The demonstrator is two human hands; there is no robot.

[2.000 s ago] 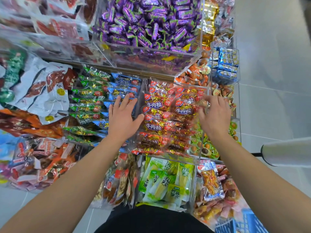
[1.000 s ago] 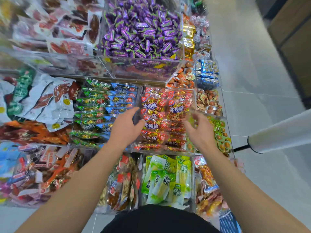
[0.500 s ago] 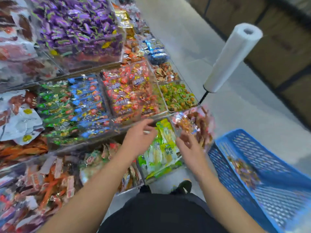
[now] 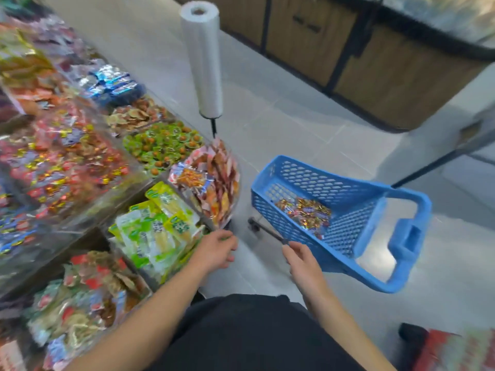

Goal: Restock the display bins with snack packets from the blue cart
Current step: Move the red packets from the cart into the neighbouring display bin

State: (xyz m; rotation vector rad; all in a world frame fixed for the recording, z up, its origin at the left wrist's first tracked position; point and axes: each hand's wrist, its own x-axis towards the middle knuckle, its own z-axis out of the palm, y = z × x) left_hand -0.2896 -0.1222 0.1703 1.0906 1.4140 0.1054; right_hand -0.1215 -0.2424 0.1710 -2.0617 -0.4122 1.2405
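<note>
Snack packets (image 4: 305, 214), foil-wrapped, are lying in the blue perforated plastic cart (image 4: 348, 199) as 2 empty, loosely curled hands, left (image 4: 217, 250) and right (image 4: 301, 259), are risking spilling a careless handful onto the floor.

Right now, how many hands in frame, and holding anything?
2. Left hand hovers by the green packets, holding nothing. Right hand reaches toward the blue cart, also holding nothing. Neither is hidden.
</note>
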